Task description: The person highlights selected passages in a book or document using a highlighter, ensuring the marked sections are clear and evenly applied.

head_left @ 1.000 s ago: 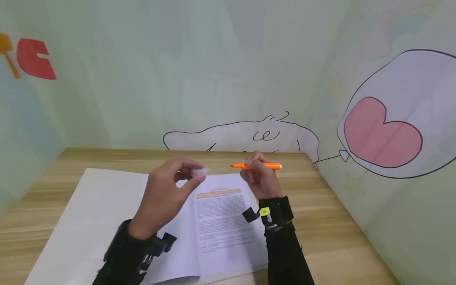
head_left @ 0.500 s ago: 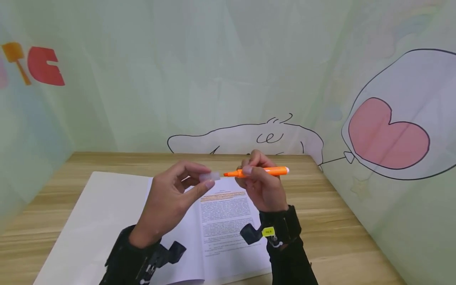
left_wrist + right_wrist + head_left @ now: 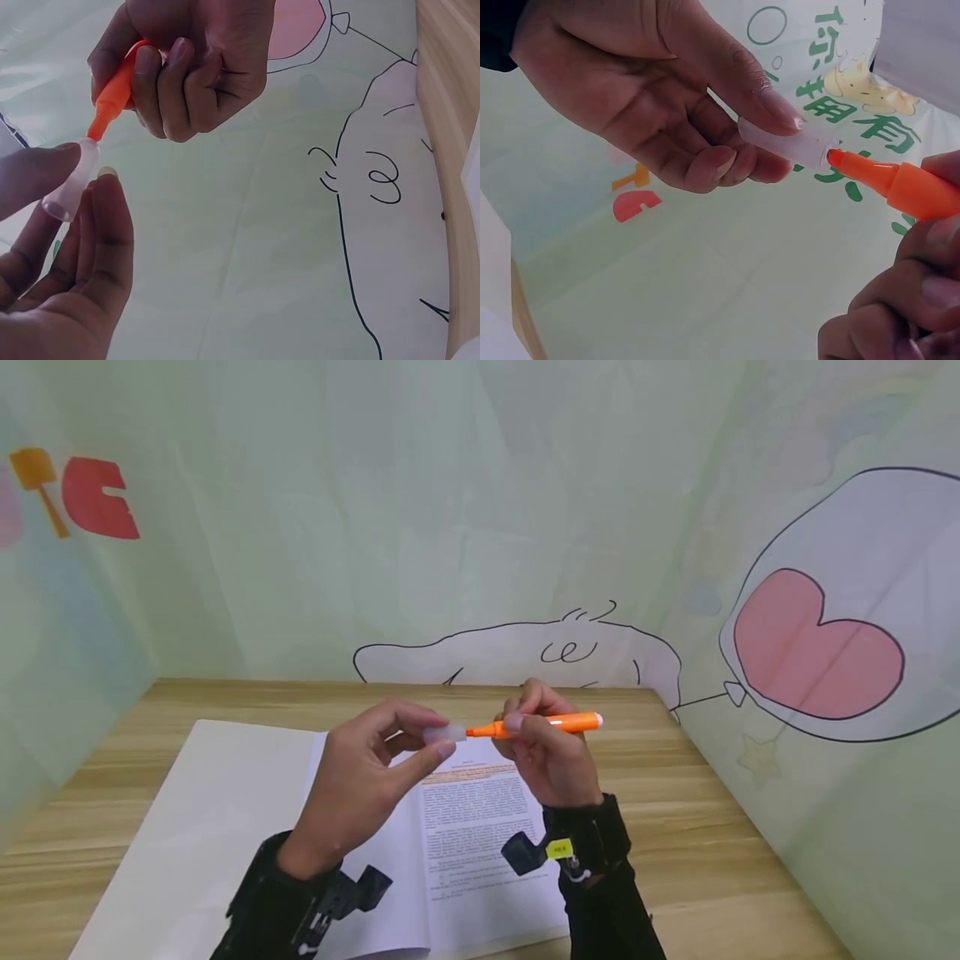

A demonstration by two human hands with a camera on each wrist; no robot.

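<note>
My left hand (image 3: 367, 777) pinches a clear, whitish highlighter cap (image 3: 447, 732) between thumb and fingers. An orange highlighter (image 3: 573, 722) lies level in my right hand (image 3: 551, 752), gripped by thumb and fingers with its tip pointing left. In the right wrist view the tip is right at the open mouth of the cap (image 3: 799, 144). The left wrist view shows the orange highlighter (image 3: 112, 97) lined up with the cap (image 3: 75, 180). Below both hands is an open book (image 3: 480, 827) whose right page has an orange-marked band of text near the top.
The book rests on a wooden table (image 3: 675, 827). A pale green wall covering (image 3: 450, 510) with a drawn figure stands behind the table, and a balloon drawing with a pink heart (image 3: 817, 647) is on the right side.
The hands have come together, so the highlighter tip, earlier apart from the cap, is now at its mouth. The camera view has shifted slightly.
</note>
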